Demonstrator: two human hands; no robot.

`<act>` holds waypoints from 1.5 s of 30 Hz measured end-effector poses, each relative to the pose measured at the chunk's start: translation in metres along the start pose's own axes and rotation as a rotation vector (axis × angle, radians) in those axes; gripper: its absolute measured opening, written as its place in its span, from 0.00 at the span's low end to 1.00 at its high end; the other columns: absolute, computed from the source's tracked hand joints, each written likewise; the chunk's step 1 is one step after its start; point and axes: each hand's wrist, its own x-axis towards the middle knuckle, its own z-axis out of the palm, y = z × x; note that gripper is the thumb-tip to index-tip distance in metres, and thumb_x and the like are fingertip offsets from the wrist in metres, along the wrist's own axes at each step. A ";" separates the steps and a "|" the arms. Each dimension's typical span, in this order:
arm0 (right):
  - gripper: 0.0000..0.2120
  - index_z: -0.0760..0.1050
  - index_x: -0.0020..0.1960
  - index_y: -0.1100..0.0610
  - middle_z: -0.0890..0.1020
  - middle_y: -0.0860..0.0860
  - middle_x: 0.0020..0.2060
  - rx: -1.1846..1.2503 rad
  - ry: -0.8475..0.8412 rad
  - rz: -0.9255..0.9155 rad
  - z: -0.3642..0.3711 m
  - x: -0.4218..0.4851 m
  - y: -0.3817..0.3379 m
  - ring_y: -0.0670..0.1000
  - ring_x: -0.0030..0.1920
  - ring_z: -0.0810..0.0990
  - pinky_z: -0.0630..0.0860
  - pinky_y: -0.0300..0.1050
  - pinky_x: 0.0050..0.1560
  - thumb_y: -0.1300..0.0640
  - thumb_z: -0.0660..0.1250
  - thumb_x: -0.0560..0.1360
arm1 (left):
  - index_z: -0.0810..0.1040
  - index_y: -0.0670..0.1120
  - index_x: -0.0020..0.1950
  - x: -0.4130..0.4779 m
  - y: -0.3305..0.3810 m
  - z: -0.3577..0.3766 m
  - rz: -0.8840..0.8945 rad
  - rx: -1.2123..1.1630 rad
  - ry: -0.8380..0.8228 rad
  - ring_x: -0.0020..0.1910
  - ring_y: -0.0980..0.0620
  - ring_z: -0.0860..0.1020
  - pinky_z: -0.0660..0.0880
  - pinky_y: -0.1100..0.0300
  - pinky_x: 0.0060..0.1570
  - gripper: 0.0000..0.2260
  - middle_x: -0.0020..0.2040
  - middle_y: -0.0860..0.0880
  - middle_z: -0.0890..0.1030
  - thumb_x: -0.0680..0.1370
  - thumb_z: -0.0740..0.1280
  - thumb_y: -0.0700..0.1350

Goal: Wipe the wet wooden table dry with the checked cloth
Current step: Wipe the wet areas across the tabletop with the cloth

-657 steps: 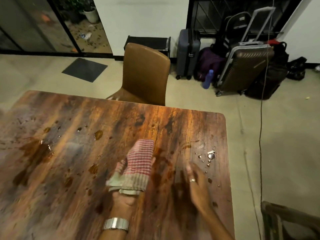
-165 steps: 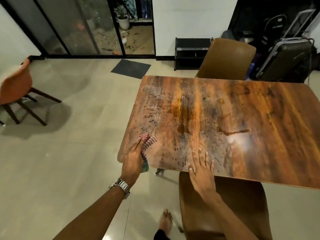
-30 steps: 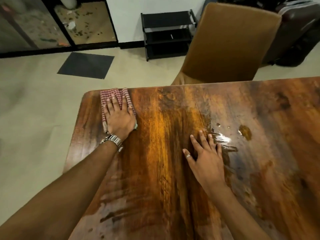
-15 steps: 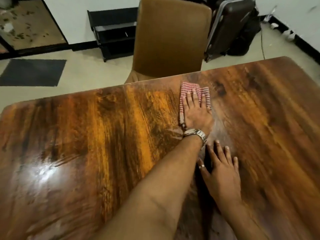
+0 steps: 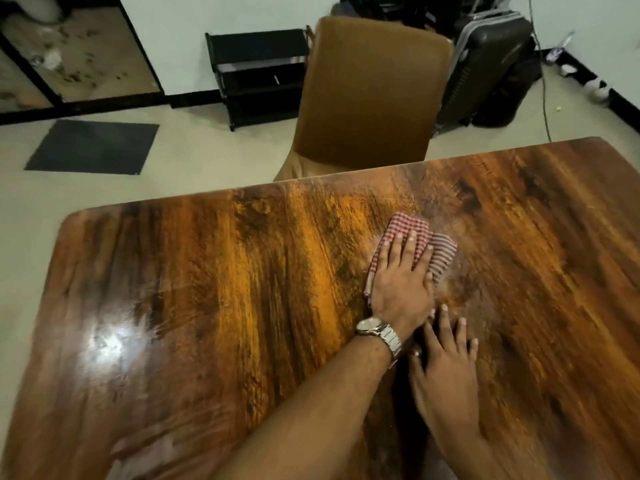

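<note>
Left hand (image 5: 401, 285) presses flat on the checked cloth (image 5: 438, 254), gripping nothing, so the loose fold beyond its fingertips could bunch and smear the table (image 5: 207, 306).

The worktop (image 5: 207, 306) lies bare to the left and right of the hands, with only a chair (image 5: 370, 91) beyond its far edge.

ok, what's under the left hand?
The checked cloth, pressed flat on the wooden table by the left hand. Its near part and the wood beneath are covered.
</note>
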 end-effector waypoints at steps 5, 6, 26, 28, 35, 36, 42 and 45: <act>0.27 0.56 0.79 0.45 0.49 0.48 0.81 0.019 -0.089 -0.240 0.010 0.004 -0.078 0.54 0.81 0.43 0.42 0.55 0.80 0.45 0.54 0.81 | 0.52 0.52 0.83 -0.010 -0.143 -0.045 -0.212 0.055 0.058 0.83 0.43 0.49 0.44 0.43 0.81 0.26 0.84 0.44 0.51 0.84 0.47 0.55; 0.27 0.56 0.79 0.45 0.48 0.47 0.81 0.021 -0.095 -0.273 0.013 0.005 -0.094 0.54 0.81 0.43 0.41 0.56 0.79 0.43 0.53 0.81 | 0.52 0.52 0.83 -0.019 -0.177 -0.056 -0.279 0.069 0.078 0.83 0.43 0.49 0.44 0.44 0.81 0.26 0.84 0.44 0.51 0.84 0.47 0.55; 0.32 0.50 0.79 0.44 0.42 0.47 0.79 -0.077 -0.113 -0.363 0.039 -0.002 -0.164 0.57 0.79 0.36 0.37 0.62 0.77 0.35 0.39 0.78 | 0.57 0.49 0.82 -0.101 -0.452 -0.128 -0.930 0.067 0.223 0.81 0.36 0.52 0.47 0.39 0.79 0.25 0.82 0.39 0.55 0.85 0.48 0.54; 0.32 0.53 0.79 0.45 0.46 0.48 0.80 -0.076 -0.104 -0.367 0.038 -0.004 -0.166 0.58 0.79 0.39 0.39 0.63 0.77 0.35 0.38 0.79 | 0.58 0.48 0.82 -0.089 -0.434 -0.128 -0.877 0.094 0.211 0.81 0.36 0.52 0.45 0.39 0.80 0.25 0.83 0.39 0.55 0.85 0.48 0.53; 0.29 0.50 0.79 0.40 0.44 0.44 0.80 -0.054 -0.147 -0.372 0.029 0.006 -0.156 0.57 0.80 0.39 0.39 0.63 0.78 0.34 0.42 0.80 | 0.53 0.49 0.83 0.013 -0.281 -0.096 -0.549 0.128 0.114 0.82 0.41 0.50 0.42 0.41 0.80 0.26 0.84 0.43 0.52 0.85 0.48 0.53; 0.28 0.51 0.79 0.40 0.45 0.43 0.80 -0.039 -0.129 -0.348 0.026 0.012 -0.150 0.58 0.80 0.39 0.40 0.63 0.78 0.35 0.44 0.80 | 0.53 0.50 0.83 0.030 -0.253 -0.089 -0.499 0.121 0.108 0.82 0.41 0.50 0.42 0.41 0.80 0.27 0.84 0.43 0.52 0.85 0.49 0.53; 0.34 0.49 0.80 0.41 0.47 0.46 0.81 -0.021 -0.070 -0.106 -0.003 0.067 -0.057 0.60 0.80 0.44 0.46 0.66 0.77 0.31 0.44 0.77 | 0.50 0.47 0.84 0.114 -0.126 -0.053 -0.322 0.067 0.102 0.82 0.39 0.51 0.43 0.40 0.80 0.27 0.83 0.42 0.54 0.85 0.48 0.52; 0.42 0.48 0.80 0.41 0.46 0.46 0.81 -0.008 -0.087 -0.017 -0.015 0.069 -0.009 0.59 0.80 0.43 0.45 0.66 0.77 0.23 0.46 0.71 | 0.51 0.46 0.84 0.149 -0.075 -0.041 -0.264 0.054 0.101 0.80 0.37 0.55 0.45 0.40 0.80 0.27 0.82 0.41 0.57 0.84 0.49 0.51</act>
